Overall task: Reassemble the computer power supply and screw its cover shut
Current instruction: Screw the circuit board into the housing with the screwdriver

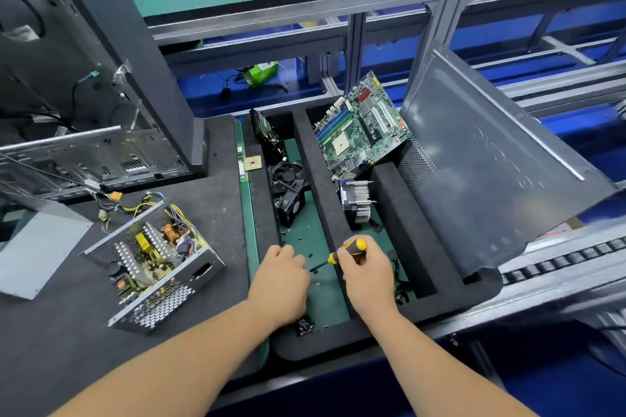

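Right hand (364, 269) grips screwdriver (342, 252); left hand (283, 276), fingers curled, fishes screws (310, 254). Open power supply (152, 262) waits at 9 o'clock.

Dark bench (216, 193): open power supply (152, 264), foam tray (450, 301).

The fingertips of the left hand (283, 276) are curled under and hidden; any screw held cannot be confirmed. The screwdriver (342, 253) grip is largely covered by the right hand (364, 272), and its tip is too dark to be resolved. The loose screws (306, 327) are too small to be counted. The grey cover (37, 247) is cut off at the left edge.
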